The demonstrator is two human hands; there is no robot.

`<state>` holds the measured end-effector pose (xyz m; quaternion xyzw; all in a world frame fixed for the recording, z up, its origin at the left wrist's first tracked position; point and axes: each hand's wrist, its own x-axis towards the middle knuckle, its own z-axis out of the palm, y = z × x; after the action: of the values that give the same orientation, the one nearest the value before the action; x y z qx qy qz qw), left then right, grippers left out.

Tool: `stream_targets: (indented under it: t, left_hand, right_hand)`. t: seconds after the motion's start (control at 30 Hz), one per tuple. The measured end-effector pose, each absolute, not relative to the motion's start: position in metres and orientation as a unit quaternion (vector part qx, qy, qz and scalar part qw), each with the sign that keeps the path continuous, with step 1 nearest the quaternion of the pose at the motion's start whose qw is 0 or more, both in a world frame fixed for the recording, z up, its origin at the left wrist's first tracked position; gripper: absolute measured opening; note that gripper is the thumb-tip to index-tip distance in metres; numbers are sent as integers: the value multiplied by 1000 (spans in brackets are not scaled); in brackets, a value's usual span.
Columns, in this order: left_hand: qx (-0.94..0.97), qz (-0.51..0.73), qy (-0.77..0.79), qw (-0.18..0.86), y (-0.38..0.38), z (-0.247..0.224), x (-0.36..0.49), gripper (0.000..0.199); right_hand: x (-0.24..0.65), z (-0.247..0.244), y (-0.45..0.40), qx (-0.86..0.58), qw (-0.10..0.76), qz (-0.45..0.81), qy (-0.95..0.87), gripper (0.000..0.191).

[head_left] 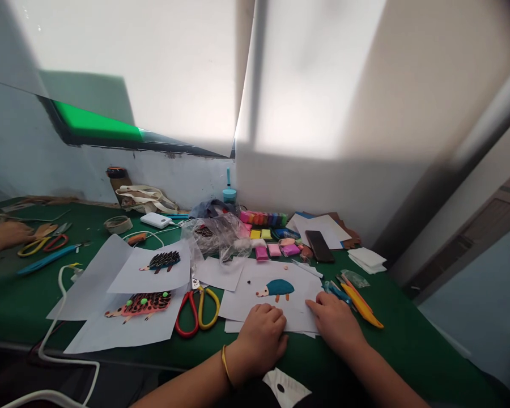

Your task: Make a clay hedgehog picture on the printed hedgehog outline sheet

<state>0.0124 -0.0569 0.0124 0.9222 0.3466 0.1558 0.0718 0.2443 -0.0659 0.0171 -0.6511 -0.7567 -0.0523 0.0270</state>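
A hedgehog figure with a blue back, pale snout and orange-brown feet lies on a stack of white paper in front of me. My left hand rests at the paper's near edge, just below the figure. Its fingers are curled under; whatever they may hold is hidden. At the sheet's right edge lies my right hand, index finger stretched onto the paper and the other fingers loosely bent. A small dark bit and a small pinkish bit sit on the sheet near the figure.
Scissors with red and yellow handles lie left of the paper, beside sheets bearing a black-spined hedgehog and a pink one. Clay packets, a phone and a yellow cutter lie around. Another person's hand is far left.
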Motion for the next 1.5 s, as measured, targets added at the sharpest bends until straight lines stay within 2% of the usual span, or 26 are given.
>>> stream_targets:
  t: [0.33,0.57,0.8,1.27,1.5]
  left_hand:
    - [923,148,346,74,-58,15,12,17]
    - [924,148,345,76,-57,17,12,16]
    - [923,150,346,71,-58,17,12,16]
    - [924,142,347,73,-58,17,11,15]
    - [923,147,347,77,-58,17,11,16]
  right_hand:
    - [258,17,-62,-685,60,25,-726,43]
    - [252,15,-64,-664,47,-5,-746,43]
    - [254,23,-64,-664,69,-21,-744,43]
    - [258,8,-47,-714,23,20,-700,55]
    - [257,14,-51,-690,4,14,-723,48]
